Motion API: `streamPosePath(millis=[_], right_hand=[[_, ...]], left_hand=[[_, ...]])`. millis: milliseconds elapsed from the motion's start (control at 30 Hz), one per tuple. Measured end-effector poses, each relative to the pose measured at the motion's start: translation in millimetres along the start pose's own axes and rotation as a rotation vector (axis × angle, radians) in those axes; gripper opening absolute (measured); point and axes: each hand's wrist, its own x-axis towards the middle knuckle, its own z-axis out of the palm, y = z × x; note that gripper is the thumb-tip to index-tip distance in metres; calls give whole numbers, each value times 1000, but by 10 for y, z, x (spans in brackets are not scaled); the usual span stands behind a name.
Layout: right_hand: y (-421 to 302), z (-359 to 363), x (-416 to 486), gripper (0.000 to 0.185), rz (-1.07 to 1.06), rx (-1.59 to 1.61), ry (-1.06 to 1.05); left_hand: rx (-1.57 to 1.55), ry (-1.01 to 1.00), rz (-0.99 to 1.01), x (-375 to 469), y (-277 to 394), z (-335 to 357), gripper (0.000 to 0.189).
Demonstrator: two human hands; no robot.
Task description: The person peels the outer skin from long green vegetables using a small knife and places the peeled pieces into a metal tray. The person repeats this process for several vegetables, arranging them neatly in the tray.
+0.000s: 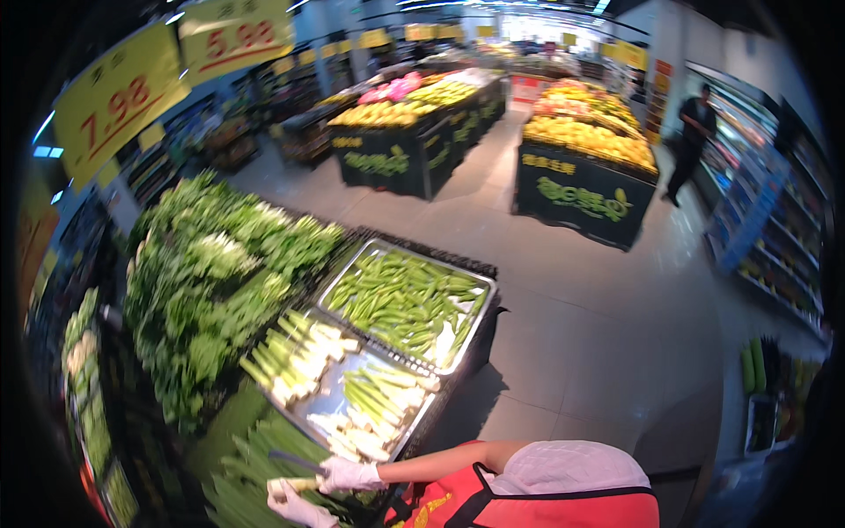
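Note:
Both hands wear thin white gloves at the bottom of the head view. My right hand (346, 474) is closed around a dark, long, thin tool, perhaps a knife (294, 460), which points left. My left hand (297, 507), lower and to the left, grips a pale stalk vegetable (294, 485) whose other end reaches my right hand. Long green leaves (254, 462) lie beneath and beside the hands. Just above them is a metal tray (310, 432) holding bundles of trimmed green and white stalks (370, 396).
A second metal tray (494, 297) with green pods adjoins the first. Leafy greens (204, 297) are heaped at left. Fruit stands (581, 198) rise across the tiled aisle (568, 317). A person in dark clothes (693, 132) is at the far right, near shelves (759, 211).

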Motion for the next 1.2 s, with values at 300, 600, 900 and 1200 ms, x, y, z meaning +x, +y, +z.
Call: streamPosePath(millis=[300, 600, 900, 1200], right_hand=[[-3, 365, -75, 31, -29, -245, -69], [-235, 679, -17, 26, 499, -265, -431], [-93, 1362, -87, 21, 445, -201, -727], [-18, 1558, -198, 23, 492, -384, -895]], left_hand=[[-359, 631, -312, -713, -477, -566, 23], [-422, 686, -273, -1279, -276, -976, 31], [-347, 709, -320, -1732, 15, -1069, 36], [-407, 898, -293, -1946, 50, -1423, 32]])
